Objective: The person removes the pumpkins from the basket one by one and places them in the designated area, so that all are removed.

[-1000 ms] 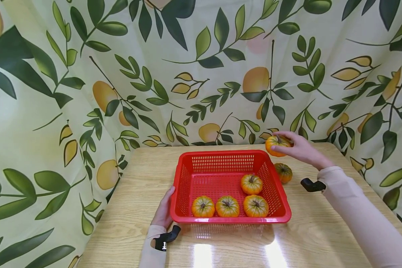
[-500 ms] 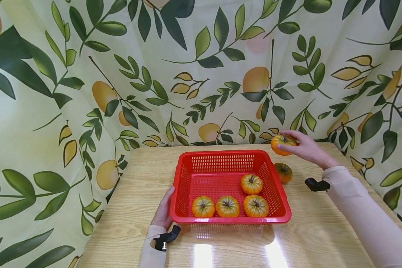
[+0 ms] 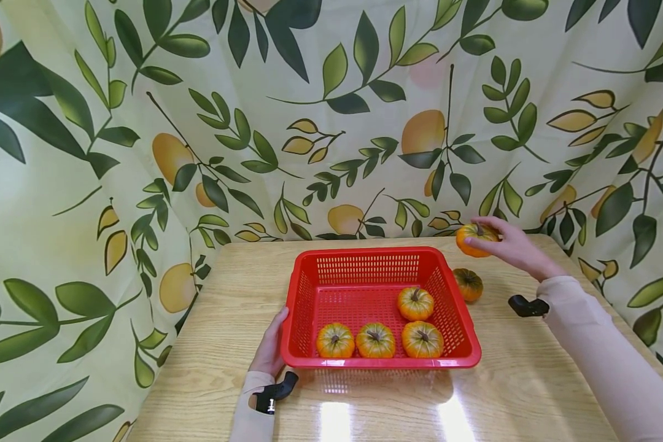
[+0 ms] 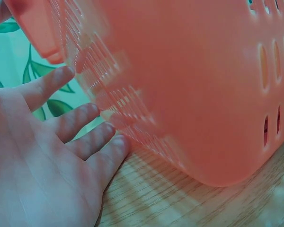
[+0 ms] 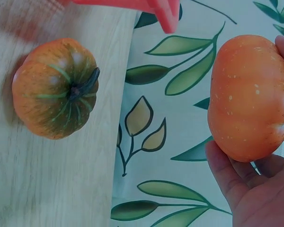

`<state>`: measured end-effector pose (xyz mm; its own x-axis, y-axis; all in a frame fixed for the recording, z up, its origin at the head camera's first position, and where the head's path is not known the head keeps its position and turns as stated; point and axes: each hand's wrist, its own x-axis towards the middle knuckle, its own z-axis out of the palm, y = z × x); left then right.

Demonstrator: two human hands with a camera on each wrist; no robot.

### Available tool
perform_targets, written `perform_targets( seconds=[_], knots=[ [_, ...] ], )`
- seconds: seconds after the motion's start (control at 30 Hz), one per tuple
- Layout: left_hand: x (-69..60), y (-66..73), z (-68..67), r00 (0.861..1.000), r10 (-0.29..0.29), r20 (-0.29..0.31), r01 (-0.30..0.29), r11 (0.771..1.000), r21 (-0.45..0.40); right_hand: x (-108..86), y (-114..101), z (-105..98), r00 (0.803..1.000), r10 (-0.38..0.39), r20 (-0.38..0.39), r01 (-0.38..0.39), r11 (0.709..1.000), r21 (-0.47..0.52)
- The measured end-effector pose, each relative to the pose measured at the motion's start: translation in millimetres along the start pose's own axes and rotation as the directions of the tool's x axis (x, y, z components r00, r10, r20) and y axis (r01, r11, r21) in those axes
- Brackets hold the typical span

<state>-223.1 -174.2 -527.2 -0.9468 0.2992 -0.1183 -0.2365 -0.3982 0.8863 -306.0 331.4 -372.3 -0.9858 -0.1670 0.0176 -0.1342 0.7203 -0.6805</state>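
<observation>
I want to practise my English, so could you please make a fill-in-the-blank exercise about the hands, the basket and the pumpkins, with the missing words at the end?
1. In the head view, the basket is coloured ____.
2. Inside it lie exactly ____ pumpkins.
3. Only the ____ hand holds a raised pumpkin.
4. On the table, outside the basket, rests just ____ other pumpkin.

Missing words: red; four; right; one.
</observation>
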Motion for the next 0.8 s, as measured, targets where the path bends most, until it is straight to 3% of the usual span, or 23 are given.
perform_targets(
  seconds=[0.27,0.53,0.8],
  knots=[
    [-1.0,1.0,-0.9,1.000,0.003,0.029,-0.003,1.000,-0.008,4.1,10,3,0.999,0.024,0.030,-0.025,0.999,0.032],
    [-0.6,-1.0,-0.4,1.000,-0.011,-0.012,0.011,1.000,0.013,2.2,19,4,0.999,0.035,0.009,-0.036,0.999,0.026],
    [-0.9,1.4,1.3,1.000,-0.006,-0.006,0.006,1.000,0.001,2.0,29,2,0.999,0.046,0.001,-0.046,0.999,0.024]
  ],
)
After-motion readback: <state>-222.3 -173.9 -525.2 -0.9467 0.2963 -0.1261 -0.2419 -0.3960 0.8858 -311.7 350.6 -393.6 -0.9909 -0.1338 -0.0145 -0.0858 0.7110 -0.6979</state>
